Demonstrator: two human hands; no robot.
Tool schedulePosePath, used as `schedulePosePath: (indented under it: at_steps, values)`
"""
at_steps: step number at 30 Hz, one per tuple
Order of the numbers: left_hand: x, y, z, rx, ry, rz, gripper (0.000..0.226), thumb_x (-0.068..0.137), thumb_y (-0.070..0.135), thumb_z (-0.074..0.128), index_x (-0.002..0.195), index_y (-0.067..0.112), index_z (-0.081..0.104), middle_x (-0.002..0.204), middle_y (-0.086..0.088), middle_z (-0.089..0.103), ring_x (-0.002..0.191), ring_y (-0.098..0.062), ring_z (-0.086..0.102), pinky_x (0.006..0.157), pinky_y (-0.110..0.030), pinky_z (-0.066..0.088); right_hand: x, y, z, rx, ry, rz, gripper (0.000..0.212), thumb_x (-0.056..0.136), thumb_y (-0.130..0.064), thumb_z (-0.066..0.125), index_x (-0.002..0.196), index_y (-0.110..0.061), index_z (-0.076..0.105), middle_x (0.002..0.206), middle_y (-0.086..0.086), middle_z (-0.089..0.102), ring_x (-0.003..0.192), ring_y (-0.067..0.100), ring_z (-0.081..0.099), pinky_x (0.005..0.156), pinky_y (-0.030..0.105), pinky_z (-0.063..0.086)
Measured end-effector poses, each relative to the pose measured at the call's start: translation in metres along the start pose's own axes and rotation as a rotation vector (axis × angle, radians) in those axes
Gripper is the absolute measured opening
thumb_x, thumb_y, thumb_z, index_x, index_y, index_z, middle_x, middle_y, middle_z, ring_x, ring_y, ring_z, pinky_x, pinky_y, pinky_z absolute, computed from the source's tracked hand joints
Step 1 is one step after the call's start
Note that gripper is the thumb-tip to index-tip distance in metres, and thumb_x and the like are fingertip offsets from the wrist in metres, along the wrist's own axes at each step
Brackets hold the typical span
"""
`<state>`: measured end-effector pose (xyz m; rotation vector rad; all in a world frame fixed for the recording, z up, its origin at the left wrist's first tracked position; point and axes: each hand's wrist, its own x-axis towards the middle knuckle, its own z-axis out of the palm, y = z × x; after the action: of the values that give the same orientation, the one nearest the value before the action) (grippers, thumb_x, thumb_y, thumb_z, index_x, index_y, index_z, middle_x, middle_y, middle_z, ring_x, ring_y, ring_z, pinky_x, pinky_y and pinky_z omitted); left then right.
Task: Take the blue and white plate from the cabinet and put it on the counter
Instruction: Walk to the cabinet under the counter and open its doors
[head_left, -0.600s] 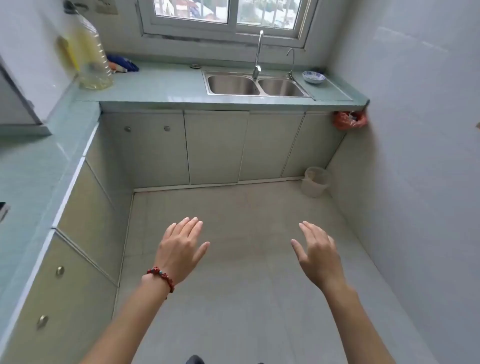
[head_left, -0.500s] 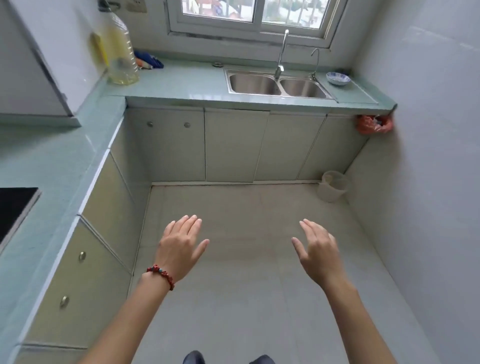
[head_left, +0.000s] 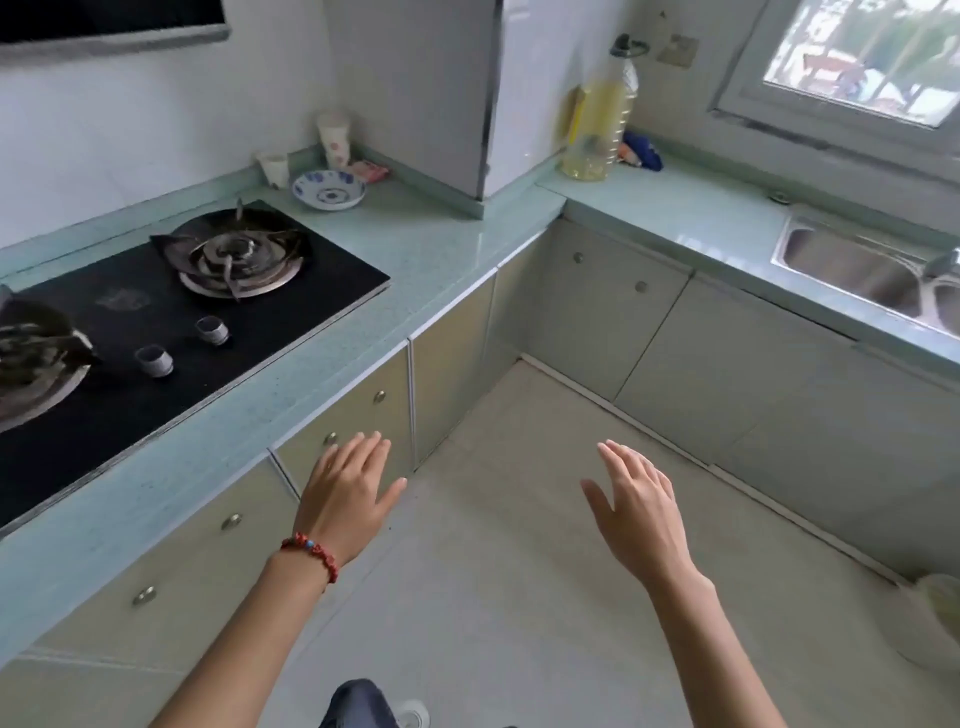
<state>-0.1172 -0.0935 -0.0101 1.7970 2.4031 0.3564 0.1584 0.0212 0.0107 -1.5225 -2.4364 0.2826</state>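
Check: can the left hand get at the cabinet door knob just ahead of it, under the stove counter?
Probably yes. The left hand is open and empty, its fingers close to the knob on the shut cabinet door. Nothing lies between them.

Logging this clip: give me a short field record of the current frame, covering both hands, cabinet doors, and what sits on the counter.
left hand: left hand open, empty, red bead bracelet at wrist
right hand: right hand open, empty, over the floor
cabinet doors: lower doors all shut
counter: blue and white dish behind the gas hob; two cups beside it; oil bottle in the corner
sink: sink under the window
task stage: nothing held yet
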Motion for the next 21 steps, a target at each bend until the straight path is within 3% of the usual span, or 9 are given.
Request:
schedulePosePath:
  at_steps: [6, 9, 13, 21]
  values:
    - [-0.094, -0.02, -0.009, -0.003, 0.054, -0.349, 0.073, 0.087, 0.054, 0.02, 0.108, -0.002, 0.061, 0.112, -0.021, 0.066, 0.105, -0.035, 0.061, 0.089, -0.049, 0.048, 0.014, -0.043, 0.022, 0.072, -0.106, -0.332, 0.046, 0.089, -0.029, 0.053, 0.129, -0.008, 0.042, 0.136, 0.012, 0.048, 0.128, 0.028, 0.04, 0.106, 0.038, 0.028]
    - [-0.146, -0.028, -0.015, 0.001, 0.06, -0.517, 0.064, 0.083, 0.048, 0.029, 0.106, -0.002, 0.062, 0.11, -0.021, 0.067, 0.102, -0.036, 0.062, 0.087, -0.05, 0.049, 0.006, -0.077, 0.037, 0.094, -0.173, -0.471, 0.047, 0.089, -0.031, 0.052, 0.129, -0.009, 0.042, 0.137, 0.012, 0.048, 0.128, 0.027, 0.039, 0.107, 0.037, 0.027]
    - [-0.211, -0.038, -0.023, 0.02, 0.087, -0.67, 0.068, 0.085, 0.051, 0.026, 0.104, -0.002, 0.063, 0.108, -0.022, 0.067, 0.099, -0.037, 0.063, 0.085, -0.05, 0.05, -0.017, -0.129, 0.055, 0.131, -0.26, -0.646, 0.047, 0.09, -0.031, 0.05, 0.13, -0.009, 0.041, 0.139, 0.01, 0.046, 0.13, 0.025, 0.036, 0.108, 0.036, 0.024]
    - [-0.35, -0.057, -0.031, 0.052, 0.219, -0.977, 0.055, 0.082, 0.04, 0.039, 0.109, -0.003, 0.06, 0.115, -0.023, 0.064, 0.107, -0.038, 0.059, 0.09, -0.051, 0.048, -0.09, -0.239, 0.083, 0.158, -0.386, -0.975, 0.045, 0.09, -0.03, 0.051, 0.129, -0.009, 0.042, 0.138, 0.011, 0.047, 0.128, 0.026, 0.039, 0.105, 0.038, 0.029]
